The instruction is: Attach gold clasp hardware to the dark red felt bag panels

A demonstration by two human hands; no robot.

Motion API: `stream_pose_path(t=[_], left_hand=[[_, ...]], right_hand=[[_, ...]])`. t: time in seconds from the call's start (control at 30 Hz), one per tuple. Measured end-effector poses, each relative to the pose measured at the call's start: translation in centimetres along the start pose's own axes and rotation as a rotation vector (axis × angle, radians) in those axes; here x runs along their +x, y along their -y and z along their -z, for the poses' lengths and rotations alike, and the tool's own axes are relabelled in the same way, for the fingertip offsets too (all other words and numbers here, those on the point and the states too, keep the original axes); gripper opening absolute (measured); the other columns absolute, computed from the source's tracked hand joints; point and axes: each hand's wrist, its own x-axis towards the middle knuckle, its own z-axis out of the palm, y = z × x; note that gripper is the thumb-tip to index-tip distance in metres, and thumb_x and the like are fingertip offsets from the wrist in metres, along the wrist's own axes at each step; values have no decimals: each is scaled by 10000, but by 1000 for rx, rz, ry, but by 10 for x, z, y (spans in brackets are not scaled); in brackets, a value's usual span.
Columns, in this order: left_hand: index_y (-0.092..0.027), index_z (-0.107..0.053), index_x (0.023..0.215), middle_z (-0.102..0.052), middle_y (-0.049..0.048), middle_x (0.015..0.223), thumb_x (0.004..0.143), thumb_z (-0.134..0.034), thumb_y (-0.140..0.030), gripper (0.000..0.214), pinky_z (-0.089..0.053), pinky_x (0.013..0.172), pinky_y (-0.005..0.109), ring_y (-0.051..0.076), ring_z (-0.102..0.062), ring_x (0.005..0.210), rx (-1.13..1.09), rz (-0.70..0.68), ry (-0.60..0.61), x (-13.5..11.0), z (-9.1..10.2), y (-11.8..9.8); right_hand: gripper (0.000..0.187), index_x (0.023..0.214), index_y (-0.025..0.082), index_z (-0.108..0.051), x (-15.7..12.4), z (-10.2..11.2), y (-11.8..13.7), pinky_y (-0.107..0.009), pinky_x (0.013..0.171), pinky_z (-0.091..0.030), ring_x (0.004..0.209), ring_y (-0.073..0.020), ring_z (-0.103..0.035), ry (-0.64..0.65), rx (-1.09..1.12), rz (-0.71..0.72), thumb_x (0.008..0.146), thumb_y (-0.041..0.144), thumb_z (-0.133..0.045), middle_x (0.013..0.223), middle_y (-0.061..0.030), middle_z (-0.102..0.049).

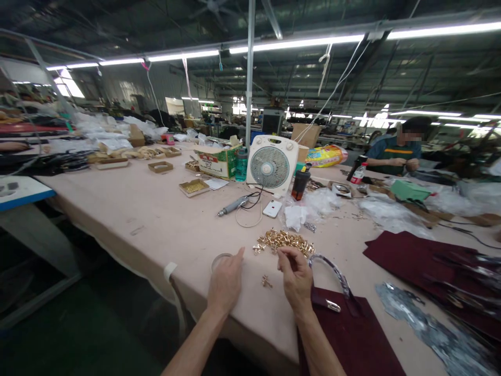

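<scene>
My left hand (pixel 226 281) rests palm down on the pink-covered table (pixel 156 230), holding nothing, its fingertips next to a clear ring of tape (pixel 221 260). My right hand (pixel 296 277) hangs just in front of a heap of small gold metal fittings (pixel 285 241), thumb and fingers pinched together. Anything between them is too small to tell. A few loose fittings (pixel 266 282) lie between my hands. Under my right wrist is a burgundy bag (pixel 344 337) with a metal clasp (pixel 333 306) and a silver-toned handle (pixel 332 271).
Burgundy panels (pixel 422 266) and crumpled silver sheeting (pixel 430 324) lie to the right. Ahead stand a white box fan (pixel 270 164), a rotary hand tool (pixel 234 206), a white phone (pixel 272 208) and trays of gold parts (pixel 194 187). A co-worker (pixel 395 151) sits at the far right. The table's near edge drops off at left.
</scene>
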Motion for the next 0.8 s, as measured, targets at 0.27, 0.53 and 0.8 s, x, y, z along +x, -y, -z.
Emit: stream_pose_path(t=[0.27, 0.53, 0.8], left_hand=[[-292, -608, 1417, -675, 84, 1396, 944, -450, -43, 558, -423, 1063, 524, 320, -575, 1258, 58, 137, -123, -5, 6, -7], [-282, -521, 1491, -558, 78, 1544, 973, -635, -281, 531, -429, 1137, 454, 274, -564, 1325, -140, -308, 203, -4, 9, -11], [-223, -655, 1131, -704, 60, 1154, 974, -626, -225, 160, -472, 967, 362, 232, -619, 1059, -194, -267, 363, 7, -1, -39]], right_hand=[[336, 1007, 162, -737, 10, 82, 17, -259, 562, -463, 583, -121, -565, -394, -34, 30, 839, 429, -853, 720, 10, -645], [373, 952, 170, -712, 5, 150, -30, -210, 482, -424, 553, -88, -522, -594, 141, -79, 725, 378, -923, 742, 34, -635], [415, 959, 173, -714, 2, 147, -41, -180, 455, -408, 567, -78, -518, -553, 173, -251, 697, 419, -922, 831, 7, -667]])
